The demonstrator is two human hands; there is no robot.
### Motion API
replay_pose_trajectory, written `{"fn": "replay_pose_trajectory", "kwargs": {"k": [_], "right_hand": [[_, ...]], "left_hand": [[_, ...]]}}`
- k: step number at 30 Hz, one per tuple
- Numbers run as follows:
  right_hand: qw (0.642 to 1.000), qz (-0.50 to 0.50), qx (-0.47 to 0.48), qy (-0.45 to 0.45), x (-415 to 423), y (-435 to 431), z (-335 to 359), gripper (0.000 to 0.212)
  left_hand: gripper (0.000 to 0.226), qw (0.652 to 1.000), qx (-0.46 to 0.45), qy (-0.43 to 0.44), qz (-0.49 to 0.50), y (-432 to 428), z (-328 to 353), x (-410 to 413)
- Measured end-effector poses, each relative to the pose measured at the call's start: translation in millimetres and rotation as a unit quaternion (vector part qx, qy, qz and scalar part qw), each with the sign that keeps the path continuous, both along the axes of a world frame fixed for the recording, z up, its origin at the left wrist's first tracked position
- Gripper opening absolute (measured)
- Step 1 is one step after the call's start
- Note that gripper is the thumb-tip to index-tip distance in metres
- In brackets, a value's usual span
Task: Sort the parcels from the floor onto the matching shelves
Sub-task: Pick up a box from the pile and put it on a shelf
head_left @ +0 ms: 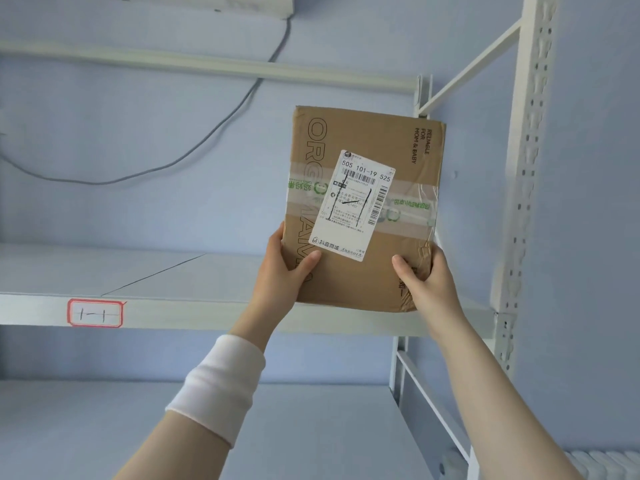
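Note:
A flat brown cardboard parcel (412,143) with a white shipping label (360,202) marked "1-1" by hand is held upright in front of the white shelf (194,311). My left hand (284,268) grips its lower left corner and my right hand (426,275) grips its lower right corner. The parcel's bottom edge is level with the shelf's front lip, at the shelf's right end. A red-bordered tag (95,313) reading "1-1" sticks on that shelf's front edge, to the left.
A higher shelf rail (207,64) runs across above, and a lower shelf board (104,427) lies beneath. A perforated white upright (526,168) stands at the right. A grey cable (221,123) hangs on the blue wall behind.

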State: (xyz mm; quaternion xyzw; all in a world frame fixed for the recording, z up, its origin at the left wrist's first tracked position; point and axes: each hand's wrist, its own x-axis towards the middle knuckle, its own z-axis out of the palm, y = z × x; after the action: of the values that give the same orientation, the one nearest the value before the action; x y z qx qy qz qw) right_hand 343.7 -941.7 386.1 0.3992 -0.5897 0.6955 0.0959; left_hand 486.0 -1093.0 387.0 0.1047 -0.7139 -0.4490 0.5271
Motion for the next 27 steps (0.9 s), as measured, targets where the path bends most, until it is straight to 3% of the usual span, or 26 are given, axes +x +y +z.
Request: {"fn": "replay_pose_trajectory", "kwargs": {"k": [8, 16, 23, 25, 27], "right_hand": [[0.999, -0.011, 0.05, -0.011, -56, -46, -18, 0.045], [0.995, 0.002, 0.104, 0.001, -79, -71, -19, 0.064], [0.99, 0.002, 0.136, -0.026, -95, -58, -11, 0.097], [0.987, 0.006, 0.16, -0.022, -100, -59, -11, 0.09], [0.984, 0.007, 0.179, -0.009, -103, -61, -9, 0.068]], "left_hand": [[0.062, 0.998, 0.038, -0.017, -0.043, -54, -20, -60], [0.064, 0.998, 0.025, -0.054, -0.01, -78, -28, -77], [0.105, 0.991, 0.017, -0.127, 0.028, -95, -20, -71], [0.095, 0.988, 0.002, -0.148, 0.052, -91, -18, -75], [0.085, 0.985, -0.001, -0.159, 0.07, -89, -16, -82]]}}
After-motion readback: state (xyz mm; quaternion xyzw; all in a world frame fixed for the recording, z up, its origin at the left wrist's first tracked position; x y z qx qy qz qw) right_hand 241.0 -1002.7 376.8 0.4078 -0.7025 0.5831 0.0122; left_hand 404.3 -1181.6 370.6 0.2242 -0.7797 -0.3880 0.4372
